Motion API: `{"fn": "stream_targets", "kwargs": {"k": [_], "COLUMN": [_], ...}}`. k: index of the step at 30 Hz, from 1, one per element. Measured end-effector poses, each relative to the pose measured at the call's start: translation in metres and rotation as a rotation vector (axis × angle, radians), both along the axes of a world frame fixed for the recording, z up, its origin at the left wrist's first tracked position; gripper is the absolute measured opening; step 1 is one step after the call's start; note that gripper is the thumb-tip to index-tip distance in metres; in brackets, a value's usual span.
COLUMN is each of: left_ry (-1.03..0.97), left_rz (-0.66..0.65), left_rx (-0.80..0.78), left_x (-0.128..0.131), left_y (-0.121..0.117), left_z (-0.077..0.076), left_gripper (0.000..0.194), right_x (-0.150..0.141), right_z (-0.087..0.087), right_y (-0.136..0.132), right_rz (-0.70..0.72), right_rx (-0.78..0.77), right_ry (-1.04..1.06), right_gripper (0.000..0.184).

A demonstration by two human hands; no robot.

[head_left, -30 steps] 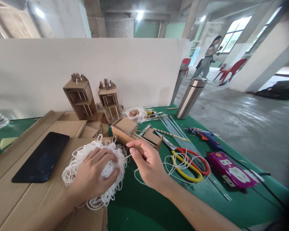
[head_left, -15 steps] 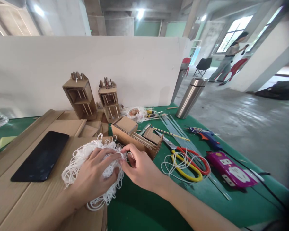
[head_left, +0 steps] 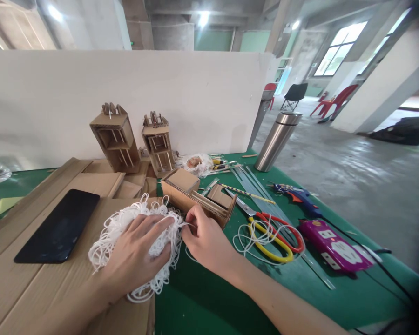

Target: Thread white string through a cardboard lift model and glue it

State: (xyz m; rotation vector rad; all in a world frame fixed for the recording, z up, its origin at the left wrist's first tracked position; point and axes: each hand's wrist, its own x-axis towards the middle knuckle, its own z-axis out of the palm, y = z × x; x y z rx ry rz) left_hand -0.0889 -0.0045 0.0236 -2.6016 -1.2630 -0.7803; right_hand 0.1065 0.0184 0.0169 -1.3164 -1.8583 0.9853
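A loose, tangled heap of white cord [head_left: 117, 232] lies on the cardboard, over its right edge. My left hand [head_left: 139, 249] rests on top of the heap, its fingers spread over the loops. Just right of the heap, my right hand [head_left: 204, 239] pinches a strand of the cord between thumb and index finger, and a short length runs back to the heap. Behind my hands sits an open cardboard box [head_left: 195, 200] with strips inside. Scissors [head_left: 268, 237] with red and yellow handles lie to the right, with a loop of thin white cord over them.
A black phone [head_left: 59, 228] lies on the cardboard sheets [head_left: 21, 288] at left. Two cardboard models [head_left: 117, 139] stand by the white partition [head_left: 202, 97]. On the right are a steel flask [head_left: 277, 142], a glue gun [head_left: 300, 197], a purple case [head_left: 335, 246] and clear sticks [head_left: 314, 265].
My right hand has moved slightly right, away from my left hand, drawing the strand outward. My left hand stays on the heap. The person in the background is out of sight.
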Motion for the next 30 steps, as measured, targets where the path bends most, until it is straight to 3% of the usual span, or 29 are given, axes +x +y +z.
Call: {"fn": "stream_targets", "kwargs": {"k": [3, 7, 11, 15, 23, 30], "left_ry": [0.005, 0.033, 0.092, 0.055, -0.030, -0.014], "left_rz": [0.019, 0.045, 0.068, 0.056, -0.008, -0.015], "left_rx": [0.023, 0.053, 0.070, 0.082, 0.062, 0.055], "left_x": [0.000, 0.001, 0.003, 0.004, -0.006, -0.008], "left_y": [0.000, 0.000, -0.001, -0.001, 0.001, 0.001], "left_z": [-0.002, -0.004, -0.003, -0.001, -0.005, -0.005], "left_gripper": [0.033, 0.038, 0.045, 0.032, 0.009, 0.034], "right_x": [0.001, 0.000, -0.004, -0.005, -0.002, 0.000], "right_z": [0.004, 0.008, 0.007, 0.004, 0.003, 0.004], "right_y": [-0.003, -0.006, -0.005, -0.003, 0.000, 0.002], "right_rz": [0.020, 0.124, 0.161, 0.136, 0.092, 0.074], "right_rx": [-0.009, -0.043, -0.014, 0.002, -0.013, -0.018], "right_ry": [0.031, 0.035, -0.028, -0.054, -0.024, 0.042], "right_gripper": [0.012, 0.025, 0.017, 0.009, 0.017, 0.016]}}
